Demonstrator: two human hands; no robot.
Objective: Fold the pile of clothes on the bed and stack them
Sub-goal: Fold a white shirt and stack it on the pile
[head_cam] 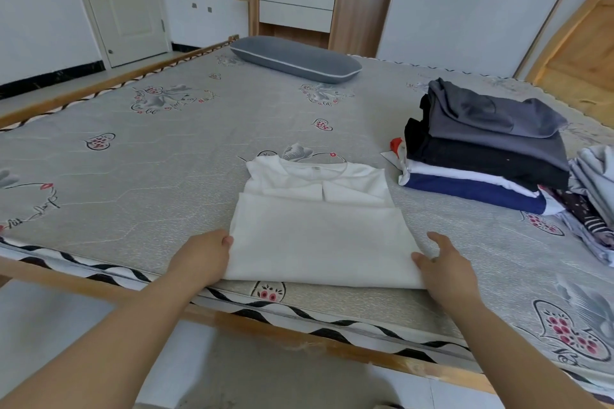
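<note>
Bedroom, grey printed mattress [172,156] on a wooden frame, grey pillow [295,58] far beyond the grip. White T-shirt [319,236] half folded at the near edge, hem already up over the chest, collar away from the grip. Left hand [202,259] holding the left side fold, fingers tucked under; right hand [442,264] pinching the right side, thumb on top. Folded stack [485,149] right of the grip, unfolded clothes [594,196] past it. Risk, likely: uneven lift, layers sliding apart, fold skewed.
</note>
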